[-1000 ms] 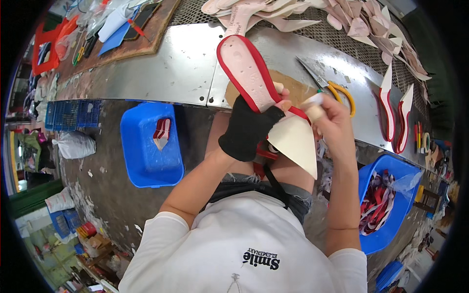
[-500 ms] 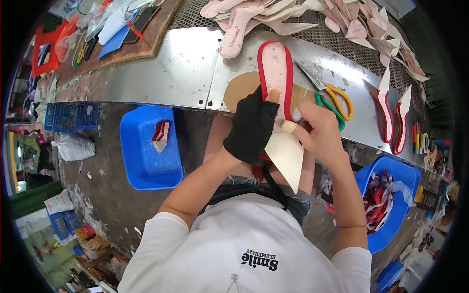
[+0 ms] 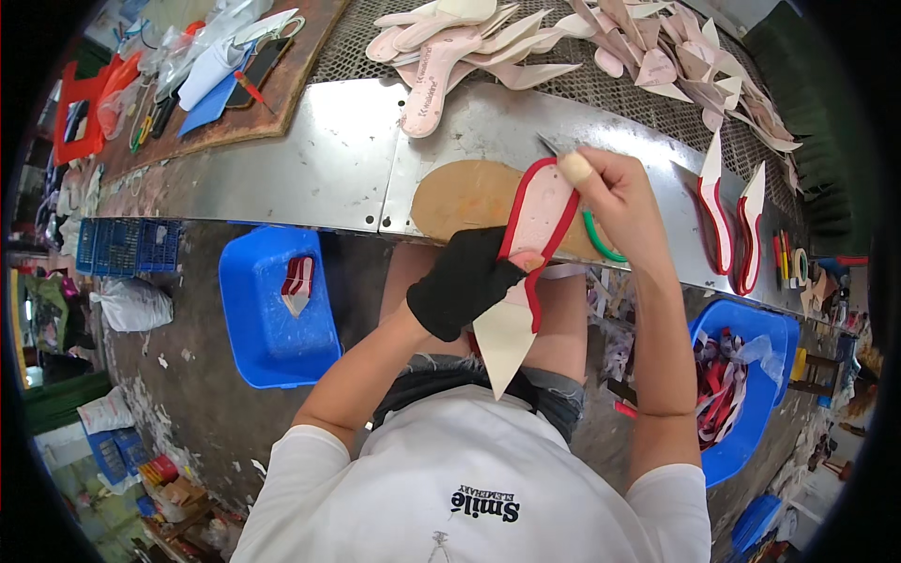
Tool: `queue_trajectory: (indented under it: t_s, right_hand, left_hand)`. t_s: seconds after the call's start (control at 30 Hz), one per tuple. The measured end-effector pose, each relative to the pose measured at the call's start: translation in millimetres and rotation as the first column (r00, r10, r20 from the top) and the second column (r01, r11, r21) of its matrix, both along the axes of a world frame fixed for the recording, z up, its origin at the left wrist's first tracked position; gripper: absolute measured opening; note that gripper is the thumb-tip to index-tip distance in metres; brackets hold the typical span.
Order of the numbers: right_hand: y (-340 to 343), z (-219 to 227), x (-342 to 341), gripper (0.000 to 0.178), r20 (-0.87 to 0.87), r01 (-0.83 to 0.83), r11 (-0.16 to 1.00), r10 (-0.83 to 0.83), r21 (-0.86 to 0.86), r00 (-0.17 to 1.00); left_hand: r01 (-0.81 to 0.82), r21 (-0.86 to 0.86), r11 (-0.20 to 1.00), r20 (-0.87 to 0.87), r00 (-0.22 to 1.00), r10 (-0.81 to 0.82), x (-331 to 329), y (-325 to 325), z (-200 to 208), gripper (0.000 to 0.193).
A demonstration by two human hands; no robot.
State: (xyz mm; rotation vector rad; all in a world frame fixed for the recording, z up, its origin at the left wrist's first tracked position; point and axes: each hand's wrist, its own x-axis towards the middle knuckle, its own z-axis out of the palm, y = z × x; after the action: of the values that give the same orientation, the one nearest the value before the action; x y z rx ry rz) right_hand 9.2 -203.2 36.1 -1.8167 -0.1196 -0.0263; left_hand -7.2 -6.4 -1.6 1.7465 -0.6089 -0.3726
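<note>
A pink shoe insole (image 3: 540, 208) with red edging and a cream pointed toe is held over the bench edge, its toe toward me. My left hand (image 3: 466, 281), in a black fingerless glove, closes around its middle, the bare thumb on top. At the rounded heel end, my right hand (image 3: 615, 192) is closed, its wrapped thumb against the red edging. Behind that hand lie scissors with a green handle loop (image 3: 601, 239); the rest is mostly hidden. A brown oval board (image 3: 460, 197) rests beneath on the metal bench (image 3: 253, 178).
Piles of pink insoles (image 3: 436, 84) cover the mesh at the back. Two red-edged insoles (image 3: 715, 220) lie at the right, near pens and tape rolls. Below stand a blue bin (image 3: 246, 319) on the left and a blue bin of red scraps (image 3: 737, 450) on the right.
The insole has come nearer to me and tilted, its heel swinging right. My right hand has moved up from its middle to the heel, now covering much of the scissors.
</note>
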Motion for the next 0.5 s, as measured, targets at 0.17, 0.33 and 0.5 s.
queue_trajectory:
  t_s: [0.17,0.33,0.5]
  right_hand:
    - [-7.6,10.6,1.2,0.02,0.032,-0.06,0.997,0.059,0.046,0.998]
    - [12.8,21.0,-0.9,0.023,0.193,0.099,0.946,-0.039,-0.307,0.98]
    - [23.9,19.7,-7.9,0.027,0.167,0.186,0.879,-0.124,-0.439,0.978]
  left_hand:
    - [0.08,0.115,0.99,0.013,0.997,-0.082,6.3,6.2,3.4,0.034]
    - [0.048,0.119,0.992,-0.015,0.999,-0.046,2.7,1.7,4.1,0.036]
    - [0.047,0.052,0.998,0.12,0.991,-0.053,2.2,3.0,-6.8,0.037]
